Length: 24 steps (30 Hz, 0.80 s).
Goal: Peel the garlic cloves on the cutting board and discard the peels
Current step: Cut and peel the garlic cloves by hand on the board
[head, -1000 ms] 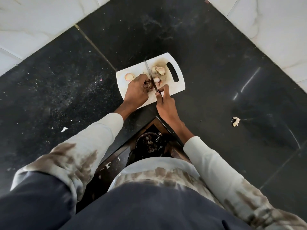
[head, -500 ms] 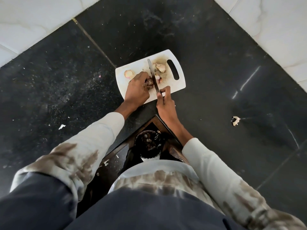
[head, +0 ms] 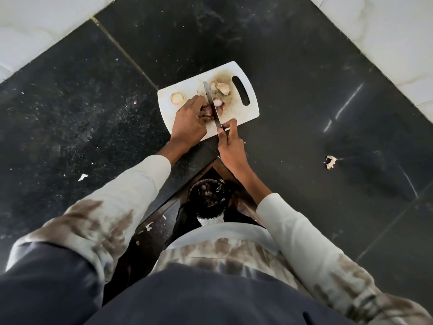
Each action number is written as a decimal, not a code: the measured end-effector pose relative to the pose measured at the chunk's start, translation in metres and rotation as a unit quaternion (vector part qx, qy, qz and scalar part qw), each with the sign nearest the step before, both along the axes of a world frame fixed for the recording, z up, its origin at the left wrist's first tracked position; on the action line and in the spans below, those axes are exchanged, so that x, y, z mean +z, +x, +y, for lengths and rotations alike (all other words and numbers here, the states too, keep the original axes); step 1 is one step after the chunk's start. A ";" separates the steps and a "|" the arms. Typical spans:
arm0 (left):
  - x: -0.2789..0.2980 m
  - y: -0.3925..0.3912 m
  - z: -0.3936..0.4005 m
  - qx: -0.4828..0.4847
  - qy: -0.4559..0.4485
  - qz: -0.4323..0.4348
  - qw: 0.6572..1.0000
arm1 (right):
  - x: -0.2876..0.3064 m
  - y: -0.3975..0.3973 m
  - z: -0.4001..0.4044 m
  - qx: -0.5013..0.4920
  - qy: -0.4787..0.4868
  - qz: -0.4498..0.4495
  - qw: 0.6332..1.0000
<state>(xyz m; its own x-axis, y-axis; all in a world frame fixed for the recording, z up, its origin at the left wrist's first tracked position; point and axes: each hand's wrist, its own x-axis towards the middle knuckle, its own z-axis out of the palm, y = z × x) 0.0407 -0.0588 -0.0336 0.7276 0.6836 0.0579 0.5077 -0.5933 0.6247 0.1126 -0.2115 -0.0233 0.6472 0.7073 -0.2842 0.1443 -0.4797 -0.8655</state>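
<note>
- In the head view, the left hand [head: 188,124] is lying on the white cutting board [head: 248,112], its fingers bent down and pinching a dark, skin-covered garlic clove [head: 206,111] against the board.
- The right hand [head: 230,146] is gripping the handle of a knife [head: 212,103] with fingers curled around it; the blade is lying across the board, just beside the held clove.
- More garlic cloves [head: 221,87] are sitting near the board's handle slot, and one peeled clove [head: 177,97] is lying apart at the left end.
- The board is resting on a black counter [head: 82,102], close to its edge.
- A dark bin [head: 207,195] with peels inside is standing below the counter edge.
- One loose peel [head: 330,161] is lying on the counter, well apart to the right.
</note>
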 end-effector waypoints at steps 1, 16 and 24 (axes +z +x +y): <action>0.000 0.000 -0.001 0.000 -0.001 -0.004 1.000 | -0.002 0.000 -0.001 0.006 -0.003 -0.011 1.000; 0.005 -0.003 -0.001 0.014 -0.020 0.000 1.000 | -0.007 -0.016 -0.005 0.034 -0.060 -0.179 0.981; 0.016 -0.001 0.004 0.012 -0.065 0.026 0.997 | -0.001 0.005 -0.011 -0.022 0.036 -0.016 0.999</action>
